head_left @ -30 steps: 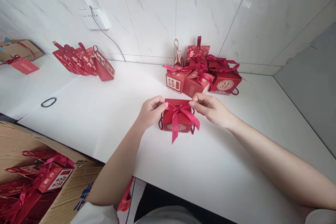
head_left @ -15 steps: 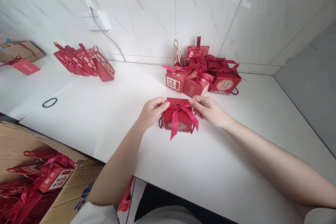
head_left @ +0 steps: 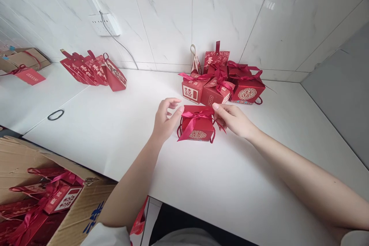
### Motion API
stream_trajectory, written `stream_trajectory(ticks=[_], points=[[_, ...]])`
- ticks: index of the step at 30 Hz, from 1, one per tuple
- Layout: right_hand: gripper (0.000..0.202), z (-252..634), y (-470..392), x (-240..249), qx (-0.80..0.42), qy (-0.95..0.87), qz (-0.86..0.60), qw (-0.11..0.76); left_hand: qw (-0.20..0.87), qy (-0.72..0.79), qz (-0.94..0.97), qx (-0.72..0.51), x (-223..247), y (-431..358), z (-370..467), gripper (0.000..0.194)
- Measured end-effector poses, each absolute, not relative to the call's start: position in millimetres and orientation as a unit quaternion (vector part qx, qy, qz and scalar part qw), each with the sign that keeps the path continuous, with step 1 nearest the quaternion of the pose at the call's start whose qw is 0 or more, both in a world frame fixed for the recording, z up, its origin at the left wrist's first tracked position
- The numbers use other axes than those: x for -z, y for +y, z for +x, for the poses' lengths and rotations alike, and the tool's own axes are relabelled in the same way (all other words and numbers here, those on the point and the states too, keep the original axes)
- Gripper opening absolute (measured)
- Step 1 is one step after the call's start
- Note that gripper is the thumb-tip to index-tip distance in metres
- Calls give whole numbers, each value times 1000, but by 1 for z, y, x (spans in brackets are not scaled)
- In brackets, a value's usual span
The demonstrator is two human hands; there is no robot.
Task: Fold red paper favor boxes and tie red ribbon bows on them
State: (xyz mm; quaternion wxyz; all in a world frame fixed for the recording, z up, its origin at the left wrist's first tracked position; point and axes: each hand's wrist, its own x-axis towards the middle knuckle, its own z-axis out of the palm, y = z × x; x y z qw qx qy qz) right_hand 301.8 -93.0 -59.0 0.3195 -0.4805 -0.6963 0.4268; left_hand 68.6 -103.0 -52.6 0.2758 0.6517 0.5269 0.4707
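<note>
A red gift box with a round gold emblem stands on the white table in front of me. Across its top a red ribbon is tied in a bow, one tail hanging over the front and another trailing to the right. Twisted dark-red cord handles hang at both sides. My left hand is beside the box's left edge, thumb and fingers apart, holding nothing. At the upper right corner my right hand has its thumb and fingers closed at the ribbon's right side; its fingertips are partly hidden.
Behind stands a cluster of finished-looking red gift boxes with ribbons. Several red triangular boxes lean in a row at the back left. A black ring lies on the left. Lower left, a cardboard carton holds more red boxes.
My left hand has let go of the bow and opened, drawing slightly left. The ribbon's tails have swung apart to either side. My right hand has shifted slightly right.
</note>
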Motion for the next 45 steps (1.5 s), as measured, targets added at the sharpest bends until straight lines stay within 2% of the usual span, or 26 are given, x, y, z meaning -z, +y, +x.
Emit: stream_trajectory(ticks=[3,6,15,21,25,30,33,39,45], points=[[55,301,-100,51,-372,-747,-479,273,225,510,701,-445,54,-104,82,17],[46,301,-106,45,-325,-792,-453,250,226,487,736,-412,57,-104,93,9],[33,311,-103,39,-269,-882,-333,196,214,496,737,-405,65,-106,95,10],[39,317,-101,37,-296,-884,-317,175,224,490,736,-410,66,-104,95,10],[52,315,-97,41,-401,-787,-422,206,260,517,678,-453,61,-102,83,2],[76,300,-89,53,-543,-615,-501,275,364,559,632,-395,54,-102,67,42],[71,294,-87,55,-558,-600,-502,277,407,533,641,-372,50,-104,68,43],[48,294,-87,50,-548,-633,-474,273,417,517,650,-371,49,-106,70,39],[51,297,-85,59,-538,-671,-420,290,474,501,622,-372,55,-102,65,39]])
